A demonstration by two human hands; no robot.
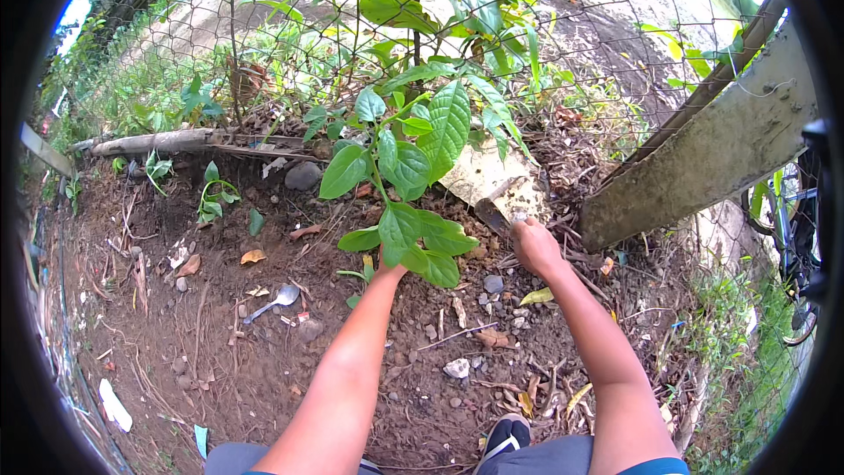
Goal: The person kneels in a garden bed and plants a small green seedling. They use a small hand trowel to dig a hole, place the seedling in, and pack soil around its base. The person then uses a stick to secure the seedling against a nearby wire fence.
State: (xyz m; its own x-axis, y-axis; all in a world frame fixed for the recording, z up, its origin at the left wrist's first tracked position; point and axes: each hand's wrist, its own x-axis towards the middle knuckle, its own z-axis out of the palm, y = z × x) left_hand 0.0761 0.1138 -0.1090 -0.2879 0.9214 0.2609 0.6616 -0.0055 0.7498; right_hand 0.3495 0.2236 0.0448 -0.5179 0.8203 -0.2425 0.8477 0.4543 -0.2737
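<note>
A leafy green plant (399,224) rises from the dug soil in front of me. My left hand (390,266) reaches in at its base, and the lower leaves cover the fingers, so their grip is hidden. To the right, my right hand (535,245) is closed around a small hand tool with a dark, flat metal blade (492,216), perhaps a trowel. Its blade points up and left over loose soil, beside a pale flat slab (491,175). The handle is mostly hidden by my fingers.
Behind the plant runs a chain-link fence (297,33), with a fallen bamboo pole (155,141) along its foot. A slanting concrete post (699,145) stands at right, near a bicycle (794,244). A spoon (275,301), small vine seedlings (214,194), stones and dry leaves lie about.
</note>
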